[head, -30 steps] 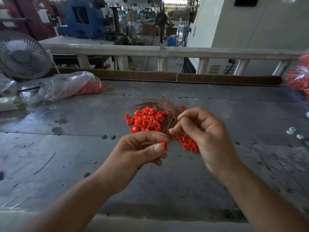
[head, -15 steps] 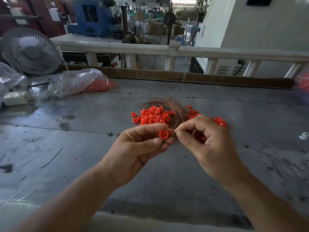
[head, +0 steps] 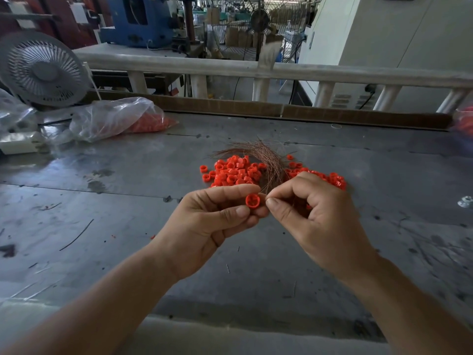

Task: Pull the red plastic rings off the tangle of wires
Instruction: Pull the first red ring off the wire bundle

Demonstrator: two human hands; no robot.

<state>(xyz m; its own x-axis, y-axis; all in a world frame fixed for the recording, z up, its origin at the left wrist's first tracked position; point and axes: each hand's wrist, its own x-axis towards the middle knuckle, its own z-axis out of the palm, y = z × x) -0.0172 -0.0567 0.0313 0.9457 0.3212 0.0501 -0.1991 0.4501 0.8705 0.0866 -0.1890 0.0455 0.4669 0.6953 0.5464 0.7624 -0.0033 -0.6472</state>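
Note:
My left hand point(head: 210, 221) pinches one red plastic ring point(head: 253, 200) between thumb and fingers, its open face turned toward me. My right hand point(head: 314, 216) pinches thin wire strands right beside that ring, fingers curled. A tangle of fine copper wires point(head: 263, 157) rises from the hands and fans out on the grey metal table point(head: 128, 201). Loose red rings lie in a pile point(head: 233, 171) left of the wires and another pile point(head: 330, 178) to the right, partly hidden behind my right hand.
A clear plastic bag point(head: 115, 119) with red parts lies at the back left, next to a grey fan point(head: 41, 67). A wooden strip and a white railing point(head: 281, 70) bound the table's far edge. Small metal nuts point(head: 464, 201) sit at the right.
My hands have come together and risen slightly toward me. The ring in my left hand now faces the camera, with my right fingers pinching wire right at it.

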